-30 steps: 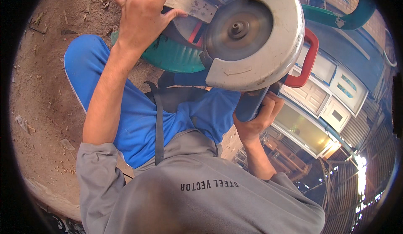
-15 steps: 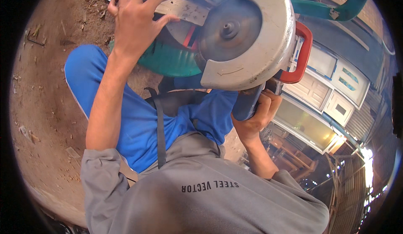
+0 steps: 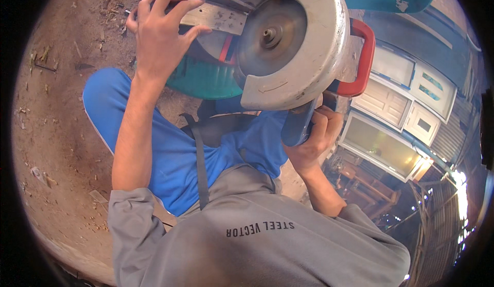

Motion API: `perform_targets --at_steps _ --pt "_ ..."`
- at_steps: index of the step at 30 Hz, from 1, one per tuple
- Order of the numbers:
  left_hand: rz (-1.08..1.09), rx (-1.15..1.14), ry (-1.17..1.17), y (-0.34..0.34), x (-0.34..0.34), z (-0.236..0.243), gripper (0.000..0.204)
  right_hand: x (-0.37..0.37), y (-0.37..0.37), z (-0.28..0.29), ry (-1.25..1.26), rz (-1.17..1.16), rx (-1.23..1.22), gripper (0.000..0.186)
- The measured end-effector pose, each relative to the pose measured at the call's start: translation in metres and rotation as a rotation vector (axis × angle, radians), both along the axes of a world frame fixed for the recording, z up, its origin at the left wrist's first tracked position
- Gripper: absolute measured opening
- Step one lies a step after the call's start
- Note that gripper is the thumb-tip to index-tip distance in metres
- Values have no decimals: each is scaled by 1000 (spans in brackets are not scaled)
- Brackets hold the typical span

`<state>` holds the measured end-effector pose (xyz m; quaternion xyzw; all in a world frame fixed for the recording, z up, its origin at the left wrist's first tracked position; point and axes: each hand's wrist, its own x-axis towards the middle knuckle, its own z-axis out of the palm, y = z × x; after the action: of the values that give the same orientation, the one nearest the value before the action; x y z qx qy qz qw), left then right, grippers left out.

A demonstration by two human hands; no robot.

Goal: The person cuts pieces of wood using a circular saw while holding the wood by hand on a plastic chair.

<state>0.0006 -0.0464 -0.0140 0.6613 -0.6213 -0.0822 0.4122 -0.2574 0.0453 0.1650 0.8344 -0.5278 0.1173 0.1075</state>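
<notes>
My right hand (image 3: pixel 314 140) is closed round the dark blue handle (image 3: pixel 297 125) of a chop saw, whose silver-grey blade guard (image 3: pixel 321 55) fills the upper middle. Its round blade (image 3: pixel 278 16) looks blurred around the centre bolt. To the left of the blade, my left hand (image 3: pixel 162 32) curls over a pale flat bar (image 3: pixel 218 18) with dark spots. The fingers lie across the bar's upper edge and the thumb stays by its lower edge. The bar's right end meets the blade's edge; its left end is hidden by my hand.
A red carry handle (image 3: pixel 364 60) juts from the saw's right side. Beneath the saw is a green curved plastic piece (image 3: pixel 206 78), and another green arm (image 3: pixel 381 1) extends at upper right. White-framed cabinets (image 3: pixel 383 99) stand at right. Debris litters the dirt floor (image 3: pixel 56 107) at left.
The view has shifted a little, moving saw and hands slightly left in the picture. The haze near the blade has thinned. Both hands keep their holds.
</notes>
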Motion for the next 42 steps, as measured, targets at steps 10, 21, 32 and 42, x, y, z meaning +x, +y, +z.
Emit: perform_targets --at_steps 10,21,32,42 --pt "-1 -13 8 -1 0 0 51 -5 4 -4 -10 -18 28 29" --pt "-4 -18 7 0 1 0 51 -4 5 -8 -20 -58 -15 35" --pt "-12 -14 10 -2 1 1 50 -5 5 -11 -23 -9 5 29" --pt "-10 6 0 -2 0 3 50 -3 6 -13 -46 -52 -7 29"
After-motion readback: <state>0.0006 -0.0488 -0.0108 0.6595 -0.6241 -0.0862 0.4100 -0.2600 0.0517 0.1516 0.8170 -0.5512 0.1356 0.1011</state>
